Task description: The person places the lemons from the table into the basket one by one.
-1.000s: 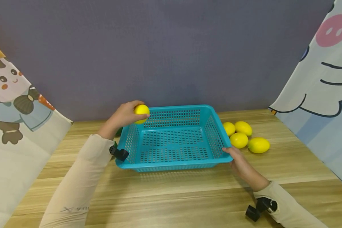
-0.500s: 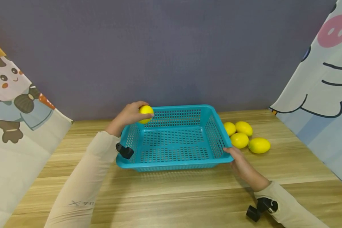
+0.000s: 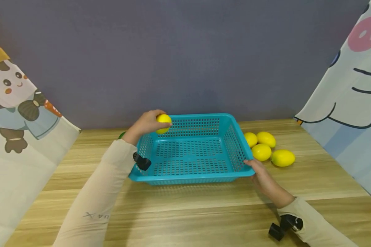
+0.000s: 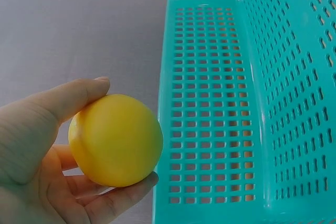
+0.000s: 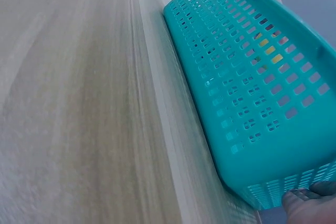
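Note:
A yellow lemon [image 3: 164, 123] is held by my left hand [image 3: 146, 122] at the far left rim of a blue-green plastic basket [image 3: 191, 178]. In the left wrist view, thumb and fingers wrap the lemon [image 4: 116, 141], right beside the basket's perforated wall [image 4: 164, 103]. My right hand [image 3: 263, 176] grips the basket's front right corner, thumb on the rim. The right wrist view has the basket's outer side [image 5: 299, 140] with the right hand [image 5: 314, 206] at its end wall. Nothing lies on the visible part of the basket's floor.
Several more lemons [image 3: 261, 152] lie on the wooden table [image 3: 204, 212] just right of the basket. A small green thing [image 3: 122, 135] peeks out behind the left forearm. A grey wall [image 3: 185, 58] rises behind, with cartoon-printed sheets [image 3: 352, 99] at both sides.
My left hand has moved right with the lemon, along the basket's back rim toward the middle. The right hand keeps its grip on the corner, and the basket stays nearly in place.

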The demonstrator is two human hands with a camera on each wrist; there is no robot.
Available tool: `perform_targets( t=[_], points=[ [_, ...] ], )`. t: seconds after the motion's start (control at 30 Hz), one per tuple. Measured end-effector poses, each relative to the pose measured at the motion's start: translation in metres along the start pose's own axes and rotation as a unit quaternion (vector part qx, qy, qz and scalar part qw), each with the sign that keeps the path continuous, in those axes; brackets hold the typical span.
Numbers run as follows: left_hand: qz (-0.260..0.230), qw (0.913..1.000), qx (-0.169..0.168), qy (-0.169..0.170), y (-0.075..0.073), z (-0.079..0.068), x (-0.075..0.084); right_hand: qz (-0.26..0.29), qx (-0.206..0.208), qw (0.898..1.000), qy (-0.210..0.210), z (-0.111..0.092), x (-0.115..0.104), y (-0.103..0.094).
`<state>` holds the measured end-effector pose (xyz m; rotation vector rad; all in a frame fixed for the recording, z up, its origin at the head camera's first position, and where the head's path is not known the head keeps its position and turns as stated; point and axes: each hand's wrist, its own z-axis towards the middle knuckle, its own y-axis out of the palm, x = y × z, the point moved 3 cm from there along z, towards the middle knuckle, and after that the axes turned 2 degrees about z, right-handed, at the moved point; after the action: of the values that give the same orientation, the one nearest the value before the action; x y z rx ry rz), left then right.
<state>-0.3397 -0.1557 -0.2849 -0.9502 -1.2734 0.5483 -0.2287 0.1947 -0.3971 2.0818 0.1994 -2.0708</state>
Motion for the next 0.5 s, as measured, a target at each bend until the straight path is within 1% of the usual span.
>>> perform_targets(
  t=[0.1, 0.3, 0.4, 0.5],
  points=[
    [0.003, 1.0, -0.004, -0.002, 0.002, 0.003, 0.001, -0.006, 0.0, 1.0, 0.001, -0.001, -0.001, 0.0],
    [0.014, 0.9996, -0.015, -0.019, 0.007, 0.008, 0.0, -0.005, -0.009, 1.0, -0.006, 0.0, 0.002, -0.001],
    [0.02, 0.9993, -0.016, -0.026, 0.009, 0.008, 0.0, 0.001, -0.015, 1.0, -0.011, 0.006, 0.013, -0.008],
    [0.025, 0.9989, -0.018, -0.037, 0.01, 0.008, -0.002, -0.002, -0.018, 1.0, -0.01, 0.015, 0.032, -0.018]
  ],
)
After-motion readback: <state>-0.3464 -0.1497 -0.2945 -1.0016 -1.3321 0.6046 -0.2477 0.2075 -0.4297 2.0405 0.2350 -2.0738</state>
